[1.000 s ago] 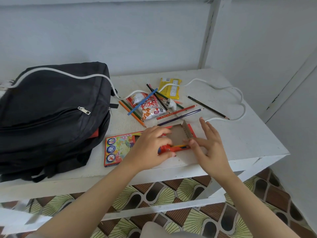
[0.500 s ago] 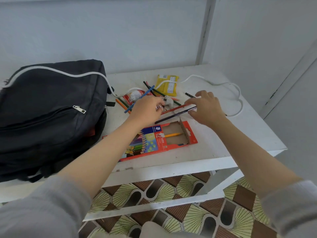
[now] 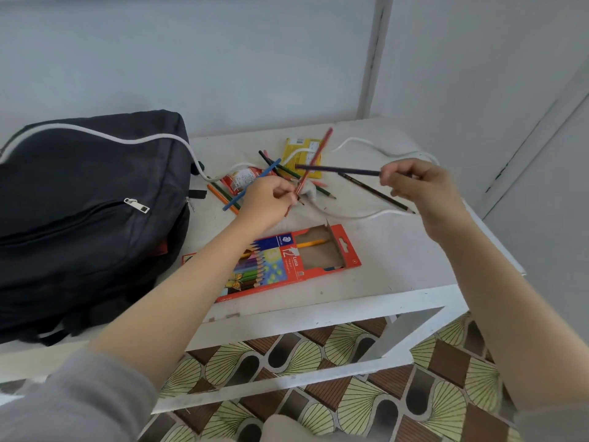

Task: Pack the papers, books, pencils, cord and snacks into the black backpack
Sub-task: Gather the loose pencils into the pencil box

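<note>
Nearest to us, below the counter (image 3: 398, 275), we see a floor (image 3: 318, 355) tiled in brown with pale fan shapes. Just behind the counter's front edge lies the red pencil box (image 3: 287, 260), flat, its flap open at the right end; an orange pencil (image 3: 310, 243) shows inside.

Beyond the box both hands are raised above the counter. The left hand (image 3: 267, 202) has its fingers curled round a red pencil (image 3: 314, 161) near the low end, so the pencil slants up and away. The right hand (image 3: 417, 186) pinches a purple pencil (image 3: 338, 169) by one end, and it points left, crossing the red one.

Under and behind the hands we find the loose pencils: a blue pencil (image 3: 255, 183) across a red snack packet (image 3: 242, 180), a dark pencil (image 3: 376, 193) beneath the right hand, and green and orange ones beside them. A yellow snack packet (image 3: 299, 148) lies further back.

The white cord (image 3: 127, 141) runs over the top of the black backpack (image 3: 79, 202), drops to the counter by the red packet and loops round at the far right. The backpack sits at the counter's left side, a zip pull showing on its front
</note>
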Action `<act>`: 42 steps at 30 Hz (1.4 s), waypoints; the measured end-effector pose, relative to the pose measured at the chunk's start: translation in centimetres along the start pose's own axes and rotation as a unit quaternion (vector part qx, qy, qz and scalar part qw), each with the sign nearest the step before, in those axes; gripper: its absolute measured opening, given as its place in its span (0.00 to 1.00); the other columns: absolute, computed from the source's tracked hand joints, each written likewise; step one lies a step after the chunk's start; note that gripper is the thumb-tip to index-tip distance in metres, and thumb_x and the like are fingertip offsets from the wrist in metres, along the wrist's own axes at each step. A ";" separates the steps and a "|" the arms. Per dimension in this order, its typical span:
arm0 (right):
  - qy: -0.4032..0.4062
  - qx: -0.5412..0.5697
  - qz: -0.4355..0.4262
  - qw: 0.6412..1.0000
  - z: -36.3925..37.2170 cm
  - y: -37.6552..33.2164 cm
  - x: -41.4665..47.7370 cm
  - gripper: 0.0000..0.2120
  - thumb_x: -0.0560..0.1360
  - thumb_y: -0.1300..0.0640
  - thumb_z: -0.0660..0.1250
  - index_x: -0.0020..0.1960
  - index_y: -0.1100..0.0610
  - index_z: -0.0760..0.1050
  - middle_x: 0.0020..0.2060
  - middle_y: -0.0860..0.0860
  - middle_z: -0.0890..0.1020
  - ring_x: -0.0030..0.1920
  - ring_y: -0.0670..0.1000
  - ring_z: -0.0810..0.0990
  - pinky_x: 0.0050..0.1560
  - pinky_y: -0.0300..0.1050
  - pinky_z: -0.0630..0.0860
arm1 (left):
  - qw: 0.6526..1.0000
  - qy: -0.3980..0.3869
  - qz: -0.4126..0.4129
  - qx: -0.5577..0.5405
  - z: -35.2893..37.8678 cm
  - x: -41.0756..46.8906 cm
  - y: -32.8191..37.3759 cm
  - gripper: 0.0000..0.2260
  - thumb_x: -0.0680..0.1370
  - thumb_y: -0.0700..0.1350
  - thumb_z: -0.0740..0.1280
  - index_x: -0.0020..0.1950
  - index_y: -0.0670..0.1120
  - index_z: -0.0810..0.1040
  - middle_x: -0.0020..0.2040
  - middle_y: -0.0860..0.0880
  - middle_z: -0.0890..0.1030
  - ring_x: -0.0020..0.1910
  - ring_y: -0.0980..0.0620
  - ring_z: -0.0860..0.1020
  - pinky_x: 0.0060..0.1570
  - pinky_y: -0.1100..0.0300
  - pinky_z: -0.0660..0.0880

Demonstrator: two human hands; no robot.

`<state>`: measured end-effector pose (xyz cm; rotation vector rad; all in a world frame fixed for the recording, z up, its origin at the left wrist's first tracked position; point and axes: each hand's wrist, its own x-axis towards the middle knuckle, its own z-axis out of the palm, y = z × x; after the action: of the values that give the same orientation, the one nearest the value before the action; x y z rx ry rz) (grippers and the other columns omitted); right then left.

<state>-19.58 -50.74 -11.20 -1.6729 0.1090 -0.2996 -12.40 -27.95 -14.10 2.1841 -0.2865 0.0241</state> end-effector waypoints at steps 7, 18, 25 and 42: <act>0.008 0.142 0.037 0.989 0.3 0.2 -3.4 0.04 0.71 0.58 0.69 0.37 0.52 0.79 0.33 0.46 0.79 0.34 0.47 0.71 0.41 0.37 0.70 | 0.994 -0.018 0.038 -0.098 0.4 -4.8 0.8 0.08 0.76 0.38 0.65 0.42 0.51 0.75 0.39 0.54 0.79 0.39 0.63 0.77 0.42 0.72 0.73; 0.084 0.013 0.005 0.996 1.7 1.6 -6.0 0.05 0.73 0.63 0.69 0.42 0.54 0.80 0.34 0.43 0.81 0.34 0.39 0.76 0.38 0.31 0.73 | 0.994 0.028 0.073 -0.075 1.9 -7.1 -1.2 0.07 0.75 0.35 0.67 0.46 0.47 0.76 0.41 0.56 0.77 0.42 0.66 0.75 0.42 0.77 0.70; 0.151 -0.171 -0.028 0.973 2.4 2.7 -6.1 0.19 0.73 0.55 0.71 0.59 0.51 0.68 0.38 0.46 0.79 0.36 0.43 0.76 0.40 0.32 0.71 | 0.994 0.029 0.087 -0.066 2.5 -7.0 -1.7 0.06 0.75 0.36 0.67 0.49 0.45 0.78 0.42 0.59 0.76 0.44 0.68 0.75 0.43 0.77 0.70; 0.137 -0.431 -0.034 0.891 4.3 6.1 -7.9 0.46 0.68 0.44 0.72 0.76 0.60 0.52 0.74 0.58 0.59 0.74 0.59 0.56 0.72 0.55 0.52 | 0.994 0.038 0.080 -0.071 2.7 -7.0 -2.3 0.06 0.76 0.37 0.67 0.48 0.48 0.76 0.42 0.59 0.76 0.44 0.65 0.75 0.42 0.76 0.70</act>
<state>-25.46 -45.41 -18.67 -2.5123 0.4465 -0.5990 -19.00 -27.42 -18.34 2.0091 -0.4073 0.1708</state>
